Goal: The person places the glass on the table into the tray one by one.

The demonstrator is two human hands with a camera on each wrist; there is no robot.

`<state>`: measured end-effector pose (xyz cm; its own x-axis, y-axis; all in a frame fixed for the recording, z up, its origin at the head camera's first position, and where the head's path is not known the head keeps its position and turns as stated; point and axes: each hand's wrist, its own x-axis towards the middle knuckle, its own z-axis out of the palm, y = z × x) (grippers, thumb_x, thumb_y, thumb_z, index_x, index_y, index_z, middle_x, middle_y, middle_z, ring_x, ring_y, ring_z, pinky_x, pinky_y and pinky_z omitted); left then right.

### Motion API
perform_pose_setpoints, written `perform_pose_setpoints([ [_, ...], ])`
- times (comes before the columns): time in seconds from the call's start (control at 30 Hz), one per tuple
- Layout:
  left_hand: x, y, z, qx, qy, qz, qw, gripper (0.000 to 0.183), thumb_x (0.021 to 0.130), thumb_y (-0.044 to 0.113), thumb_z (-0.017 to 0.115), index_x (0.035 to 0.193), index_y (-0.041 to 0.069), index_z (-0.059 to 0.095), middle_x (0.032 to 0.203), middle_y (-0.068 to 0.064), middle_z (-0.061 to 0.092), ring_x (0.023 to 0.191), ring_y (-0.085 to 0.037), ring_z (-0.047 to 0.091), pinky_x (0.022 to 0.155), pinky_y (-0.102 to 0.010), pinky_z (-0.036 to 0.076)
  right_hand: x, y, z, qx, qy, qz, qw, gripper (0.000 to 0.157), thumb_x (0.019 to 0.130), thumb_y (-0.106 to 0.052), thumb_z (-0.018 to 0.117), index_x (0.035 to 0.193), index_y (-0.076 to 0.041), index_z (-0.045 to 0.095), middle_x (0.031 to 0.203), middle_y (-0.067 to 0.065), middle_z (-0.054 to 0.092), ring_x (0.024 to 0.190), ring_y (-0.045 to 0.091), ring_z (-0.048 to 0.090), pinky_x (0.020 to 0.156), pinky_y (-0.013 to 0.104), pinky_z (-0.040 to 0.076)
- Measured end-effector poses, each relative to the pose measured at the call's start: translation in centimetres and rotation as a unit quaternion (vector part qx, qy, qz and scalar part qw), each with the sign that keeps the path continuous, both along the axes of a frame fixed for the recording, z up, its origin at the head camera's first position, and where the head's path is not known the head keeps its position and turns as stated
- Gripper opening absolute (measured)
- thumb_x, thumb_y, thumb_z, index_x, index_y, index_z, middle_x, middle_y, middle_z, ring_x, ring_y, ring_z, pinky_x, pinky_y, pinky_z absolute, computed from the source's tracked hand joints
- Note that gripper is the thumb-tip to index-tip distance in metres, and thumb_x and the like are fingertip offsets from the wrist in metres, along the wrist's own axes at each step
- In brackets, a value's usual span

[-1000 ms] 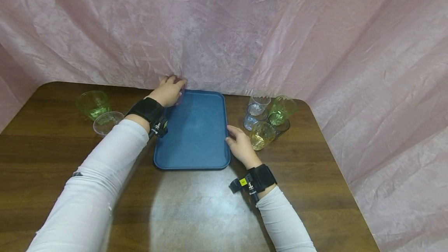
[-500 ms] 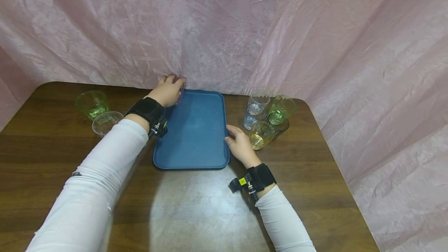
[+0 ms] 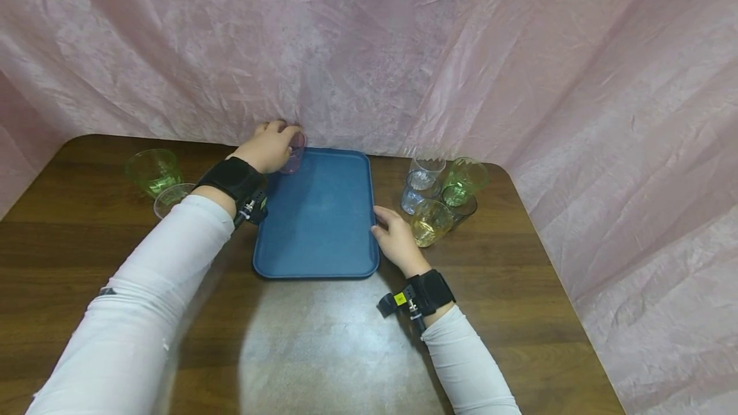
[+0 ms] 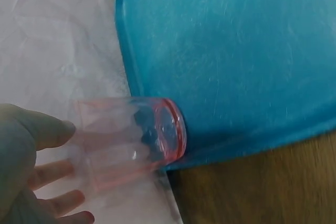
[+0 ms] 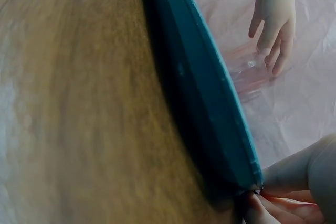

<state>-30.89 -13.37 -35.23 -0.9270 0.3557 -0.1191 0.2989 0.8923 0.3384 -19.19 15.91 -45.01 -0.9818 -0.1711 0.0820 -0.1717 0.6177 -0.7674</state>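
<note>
A clear pink glass (image 3: 295,154) stands at the far left corner of the blue tray (image 3: 319,223). My left hand (image 3: 268,148) is beside the glass's rim. In the left wrist view, thumb and fingers are spread at the rim of the pink glass (image 4: 131,142), not wrapped round it. My right hand (image 3: 396,240) is at the tray's right edge. Its thumb and fingers pinch the rim of the tray (image 5: 210,87) in the right wrist view, where the left hand (image 5: 278,11) shows above the glass.
A green glass (image 3: 153,173) and a clear glass (image 3: 167,200), partly behind the left forearm, stand at left. Right of the tray are a yellow glass (image 3: 431,224), a blue glass (image 3: 418,194), a green glass (image 3: 466,178) and others. Pink curtain (image 3: 369,50) hangs behind.
My left hand has let go of the pink glass and drawn back slightly to the left, showing more of it. The right hand and the tray stay in place.
</note>
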Motion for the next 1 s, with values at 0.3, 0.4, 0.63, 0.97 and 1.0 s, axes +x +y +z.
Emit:
perform_pose_setpoints([
  [0.3, 0.3, -2.5, 2.0, -0.007, -0.014, 0.018, 0.9997, 0.055, 0.106, 0.010, 0.039, 0.158, -0.001, 0.023, 0.158, -0.038, 0.014, 0.141, -0.064, 0.015, 0.114, -0.074, 0.022, -0.2, 0.1, 0.0, 0.001, -0.003, -0.001, 1.000, 0.045, 0.097, 0.002, 0.061, 0.141, 0.009, 0.053, 0.145, 0.024, 0.053, 0.130, 0.036, 0.056, 0.110, 0.043, 0.046],
  [0.4, 0.4, -3.8, 2.6, -0.010, -0.012, 0.027, 0.9995, 0.055, 0.107, 0.010, 0.039, 0.157, -0.002, 0.023, 0.156, -0.041, 0.013, 0.140, -0.066, 0.014, 0.113, -0.075, 0.021, -0.3, 0.1, 0.0, 0.003, -0.003, -0.003, 1.000, 0.045, 0.097, 0.002, 0.061, 0.141, 0.009, 0.053, 0.145, 0.024, 0.053, 0.130, 0.036, 0.056, 0.110, 0.043, 0.046],
  [0.63, 0.5, -7.4, 3.1, -0.021, -0.015, 0.056, 0.9981, 0.054, 0.106, 0.013, 0.039, 0.156, -0.004, 0.024, 0.154, -0.043, 0.011, 0.139, -0.068, 0.011, 0.111, -0.077, 0.021, -0.4, 0.2, -0.2, 0.009, 0.001, -0.004, 1.000, 0.045, 0.097, 0.002, 0.061, 0.140, 0.009, 0.054, 0.144, 0.024, 0.053, 0.130, 0.036, 0.056, 0.110, 0.043, 0.046],
  [0.97, 1.2, -12.5, 2.7, -0.045, -0.039, 0.064, 0.9962, 0.055, 0.104, 0.015, 0.043, 0.149, -0.013, 0.030, 0.147, -0.049, 0.017, 0.133, -0.071, 0.016, 0.109, -0.078, 0.019, -0.8, 0.2, -0.3, 0.005, -0.004, -0.007, 1.000, 0.045, 0.097, 0.002, 0.061, 0.141, 0.009, 0.053, 0.145, 0.024, 0.052, 0.131, 0.035, 0.055, 0.111, 0.042, 0.045],
  [1.0, 1.4, -13.0, 2.6, -0.049, -0.043, 0.062, 0.9959, 0.054, 0.103, 0.015, 0.043, 0.147, -0.014, 0.031, 0.146, -0.050, 0.019, 0.133, -0.070, 0.017, 0.110, -0.077, 0.020, -0.8, 0.2, -0.3, 0.004, -0.005, -0.007, 1.000, 0.045, 0.097, 0.002, 0.061, 0.141, 0.008, 0.053, 0.145, 0.024, 0.052, 0.131, 0.035, 0.055, 0.111, 0.042, 0.045],
])
